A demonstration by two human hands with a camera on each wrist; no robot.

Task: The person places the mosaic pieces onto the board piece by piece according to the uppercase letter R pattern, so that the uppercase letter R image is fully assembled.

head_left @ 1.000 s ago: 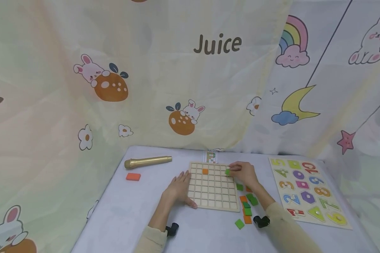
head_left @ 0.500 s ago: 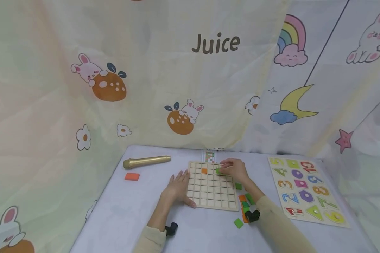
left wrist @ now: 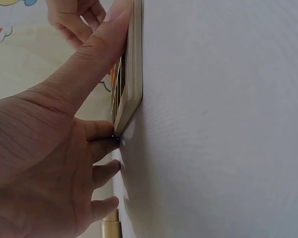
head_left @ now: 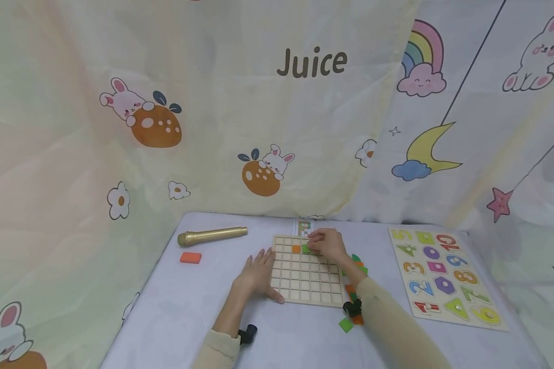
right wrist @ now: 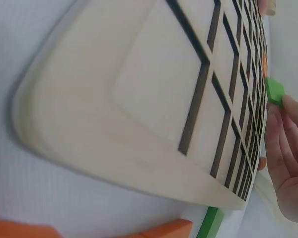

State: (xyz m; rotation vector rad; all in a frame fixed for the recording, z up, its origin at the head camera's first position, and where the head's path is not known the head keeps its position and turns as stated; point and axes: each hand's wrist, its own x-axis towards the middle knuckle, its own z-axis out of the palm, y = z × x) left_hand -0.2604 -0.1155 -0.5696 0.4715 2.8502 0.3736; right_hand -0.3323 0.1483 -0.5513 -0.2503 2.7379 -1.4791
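A wooden grid board (head_left: 306, 283) lies flat on the table. My left hand (head_left: 255, 277) rests along its left side with fingers spread. In the left wrist view its thumb (left wrist: 92, 62) lies straight against the board's side near the corner. Between thumb and fingertips, my right hand (head_left: 331, 246) pinches a green square tile (right wrist: 274, 91) over the upper part of the grid. From the head camera this tile appears just right of an orange square tile (head_left: 296, 249), which sits in a cell of the second row.
Several loose tiles lie right of the board, partly under the right forearm, including a green tile (head_left: 345, 325). A number-and-shape puzzle board (head_left: 436, 293) lies farther right. At left are a gold microphone-shaped stick (head_left: 214, 235) and a red-orange block (head_left: 191, 258). A pattern card (head_left: 304, 226) stands behind the board.
My right hand has moved left across the board with the green tile, from the right edge to beside the orange tile. The left hand stays by the board's left side.
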